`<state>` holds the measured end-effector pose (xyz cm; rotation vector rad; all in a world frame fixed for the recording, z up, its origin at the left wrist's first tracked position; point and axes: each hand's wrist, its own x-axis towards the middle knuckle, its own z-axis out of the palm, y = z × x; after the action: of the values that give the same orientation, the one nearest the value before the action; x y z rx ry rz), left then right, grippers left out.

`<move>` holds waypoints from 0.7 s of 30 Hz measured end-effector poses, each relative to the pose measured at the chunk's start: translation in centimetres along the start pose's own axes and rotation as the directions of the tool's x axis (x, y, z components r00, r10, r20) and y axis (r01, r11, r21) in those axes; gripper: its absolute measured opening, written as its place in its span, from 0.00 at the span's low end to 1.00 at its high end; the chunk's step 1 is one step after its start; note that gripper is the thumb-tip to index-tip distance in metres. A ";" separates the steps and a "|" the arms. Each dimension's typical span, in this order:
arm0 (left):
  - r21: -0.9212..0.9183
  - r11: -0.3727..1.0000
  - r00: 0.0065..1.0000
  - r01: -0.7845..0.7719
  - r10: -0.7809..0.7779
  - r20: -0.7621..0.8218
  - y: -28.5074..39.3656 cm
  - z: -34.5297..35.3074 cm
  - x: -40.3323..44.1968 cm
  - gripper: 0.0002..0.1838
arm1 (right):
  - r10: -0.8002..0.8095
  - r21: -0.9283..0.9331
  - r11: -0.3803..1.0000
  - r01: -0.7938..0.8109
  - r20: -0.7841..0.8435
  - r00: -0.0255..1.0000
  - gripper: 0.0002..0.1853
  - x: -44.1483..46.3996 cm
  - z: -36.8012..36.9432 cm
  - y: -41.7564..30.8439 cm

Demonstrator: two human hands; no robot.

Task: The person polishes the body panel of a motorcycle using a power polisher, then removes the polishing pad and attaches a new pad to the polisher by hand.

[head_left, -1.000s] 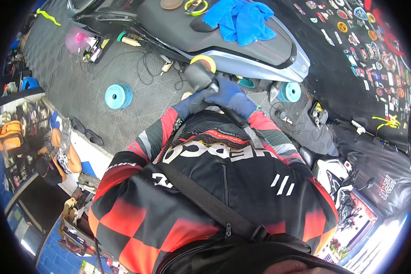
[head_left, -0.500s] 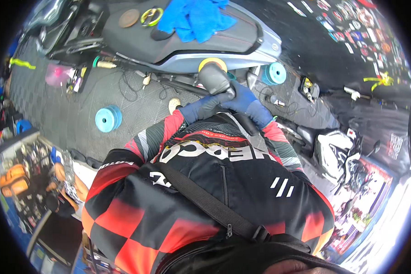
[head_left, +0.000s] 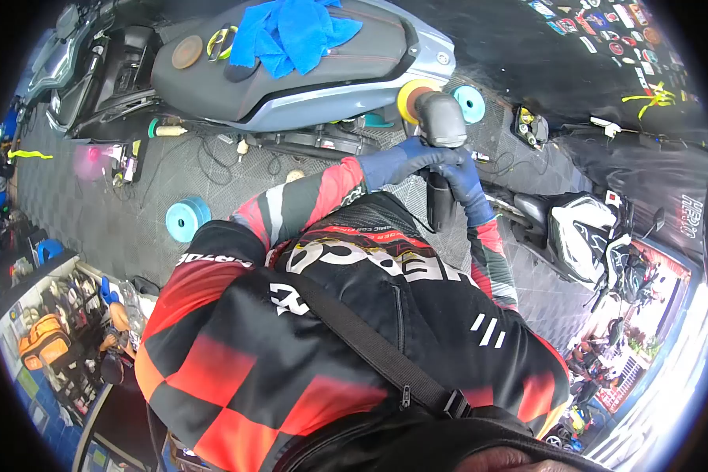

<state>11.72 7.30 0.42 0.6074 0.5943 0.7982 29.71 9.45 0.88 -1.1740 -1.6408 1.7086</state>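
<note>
While both arms reach toward the upper middle of the head view, what counts is how a round yellow-orange pad (head_left: 411,102) sits against the glossy grey-blue tail panel (head_left: 432,63) of a motorcycle at the top of the frame. The pad overlaps the panel's lower edge (whether it presses there or sits just short, I cannot tell). It is mounted on a black, rounded power tool (head_left: 442,122), apparently a polisher, whose head lies up-frame from the grip. The tool's long axis runs nearly straight up and down the frame, its dark handle pointing down toward the chest and the pad side turned to the upper left.

Both grips are clamped on the tool. The dark-blue gloved left hand (head_left: 401,163) comes in from the left, forearm slanting up and rightward, fingers wrapped over the tool's neck; it looks slightly nearer the pad. The dark-blue gloved right hand (head_left: 466,179) closes on the neck from the right, its forearm rising steeply from lower right.

Just right of the tool's head stands a turquoise cylindrical object (head_left: 469,104) on the grey patterned floor (head_left: 86,212); a crumpled bright-blue cloth (head_left: 295,35) lies on the dark seat (head_left: 212,82), upper left of the hands.
</note>
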 end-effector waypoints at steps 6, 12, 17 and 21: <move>-0.142 0.989 0.994 -0.035 0.020 -0.109 -0.7 -4.1 -8.0 0.23 | 0.018 -0.448 0.893 0.046 0.138 0.990 0.44 2.8 8.0 -3.1; -0.341 0.911 0.946 -0.233 0.132 -0.296 -3.7 -9.7 -14.6 0.28 | 0.178 -0.634 0.768 0.095 0.353 0.918 0.45 6.9 17.1 -5.0; -0.435 0.836 0.902 -0.334 0.149 -0.406 -4.9 -12.3 -18.9 0.25 | 0.183 -0.763 0.577 0.290 0.467 0.865 0.44 8.7 23.2 -5.1; -0.486 0.790 0.914 -0.374 0.223 -0.340 -6.8 -13.2 -19.1 0.26 | 0.391 -0.818 0.515 0.257 0.491 0.779 0.47 9.5 23.9 -5.9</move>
<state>-4.83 -7.97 -8.41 0.0597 0.4826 1.3112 3.65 5.27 1.97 -1.0648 -3.1881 1.3469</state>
